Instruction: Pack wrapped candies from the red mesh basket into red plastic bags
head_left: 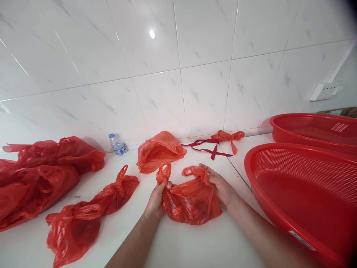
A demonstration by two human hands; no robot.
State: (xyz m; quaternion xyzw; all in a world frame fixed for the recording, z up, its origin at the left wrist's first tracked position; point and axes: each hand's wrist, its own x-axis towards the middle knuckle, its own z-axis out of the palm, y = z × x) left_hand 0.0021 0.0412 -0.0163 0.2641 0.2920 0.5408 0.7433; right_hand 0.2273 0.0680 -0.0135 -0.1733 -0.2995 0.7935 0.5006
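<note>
A red plastic bag (pixel 192 203) with two handle loops is held between my hands over the white table. Its lower part bulges, and what lies inside cannot be made out through the film. My left hand (pixel 156 199) pinches the bag's upper left side below one loop, thumb on top. On the upper right, my right hand (pixel 220 184) grips the bag near the other loop, its fingers partly behind the film. Just beyond it, an opened-out red bag (pixel 160 150) lies near the wall. To the left rest two bunched red bags, a nearer one (pixel 74 232) and a farther one (pixel 118 195).
A large pile of red bags (pixel 52 175) covers the far left. Against the tiled wall stand a small water bottle (pixel 118 146), a dark red strap (pixel 205 147) and a knotted red bag (pixel 230 137). Two red perforated baskets, one nearer (pixel 267 193) and one behind (pixel 301 130), occupy the right.
</note>
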